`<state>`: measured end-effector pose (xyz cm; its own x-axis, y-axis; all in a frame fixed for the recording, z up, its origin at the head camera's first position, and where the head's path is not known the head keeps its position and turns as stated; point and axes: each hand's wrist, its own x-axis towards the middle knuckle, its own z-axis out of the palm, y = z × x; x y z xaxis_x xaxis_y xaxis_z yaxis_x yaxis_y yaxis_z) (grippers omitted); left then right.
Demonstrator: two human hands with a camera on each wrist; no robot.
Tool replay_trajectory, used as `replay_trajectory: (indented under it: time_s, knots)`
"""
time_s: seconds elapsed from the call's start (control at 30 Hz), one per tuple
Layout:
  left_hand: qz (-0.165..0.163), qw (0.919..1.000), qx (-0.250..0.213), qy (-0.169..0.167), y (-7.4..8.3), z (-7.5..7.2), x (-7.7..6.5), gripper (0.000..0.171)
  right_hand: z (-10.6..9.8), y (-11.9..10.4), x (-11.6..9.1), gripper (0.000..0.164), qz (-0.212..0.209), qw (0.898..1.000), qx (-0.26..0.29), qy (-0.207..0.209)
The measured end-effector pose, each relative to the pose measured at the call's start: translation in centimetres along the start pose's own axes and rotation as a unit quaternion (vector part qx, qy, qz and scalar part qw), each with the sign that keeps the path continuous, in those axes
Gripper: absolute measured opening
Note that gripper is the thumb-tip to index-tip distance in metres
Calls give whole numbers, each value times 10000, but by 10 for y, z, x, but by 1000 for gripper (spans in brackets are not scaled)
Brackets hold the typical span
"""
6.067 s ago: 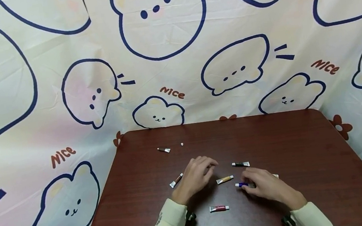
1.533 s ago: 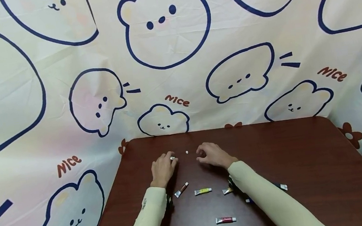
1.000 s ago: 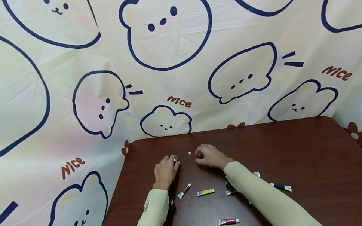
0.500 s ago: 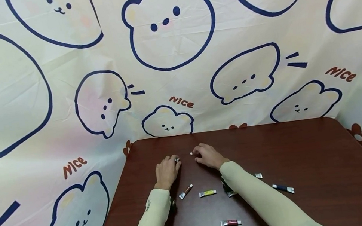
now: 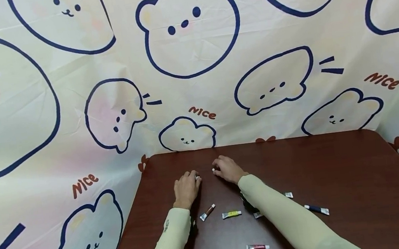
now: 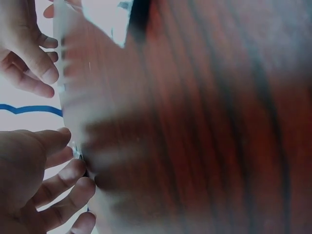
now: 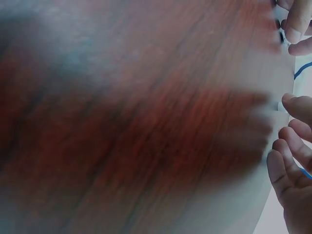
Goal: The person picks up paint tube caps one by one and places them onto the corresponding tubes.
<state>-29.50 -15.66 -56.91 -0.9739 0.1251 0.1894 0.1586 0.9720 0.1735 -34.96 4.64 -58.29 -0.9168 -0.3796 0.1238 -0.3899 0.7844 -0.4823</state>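
At the far left of the table my left hand (image 5: pixel 186 190) has its thumb and fingers around a small dark paint tube (image 5: pixel 197 178), whose silvery crimped end shows at the fingertips. The left wrist view has that tube (image 6: pixel 77 152) between thumb and forefinger. Facing it, my right hand (image 5: pixel 230 169) is bent over a tiny white cap (image 5: pixel 213 169), fingertips right at it. In the right wrist view the cap (image 7: pixel 280 106) lies by the thumb tip, thumb and fingers standing apart.
Nearer me lie a brown paint tube (image 5: pixel 208 212), a yellow tube (image 5: pixel 231 215), a red tube (image 5: pixel 258 247) and a navy tube (image 5: pixel 316 210). The right sleeve (image 5: pixel 285 213) partly covers others, including a tube end (image 5: pixel 288 195). A patterned cloth (image 5: pixel 194 79) hangs behind the table.
Since the oldest frame both hands have moved to the far part of the table. Over the last second the right hand has shifted left up to the cap; the left hand stays at the tube.
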Motion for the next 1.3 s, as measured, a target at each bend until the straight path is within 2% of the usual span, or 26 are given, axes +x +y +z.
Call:
replay_trajectory:
  time_s: [0.2,0.33,0.7,0.8,1.03,1.3]
  knots:
    - [-13,10000,-31,-43,3,2,-1,23,2,0,1,29,112,9998,-67,-150]
    - [28,10000,-37,86,4,3,1,22,0,-1,2,24,128,9999,17,-40]
    - [54,9999,21,127,2,5,3,17,1,-5,1,8,203,9997,44,113]
    - [7,10000,58,28,1,5,3,16,1,-6,1,6,221,9997,45,85]
    - [-80,9985,256,-470,0,1,4,10,0,-5,3,7,290,9994,195,-15]
    - [-85,9971,106,-743,2,-3,3,10,-9,7,-5,9,386,9987,331,15]
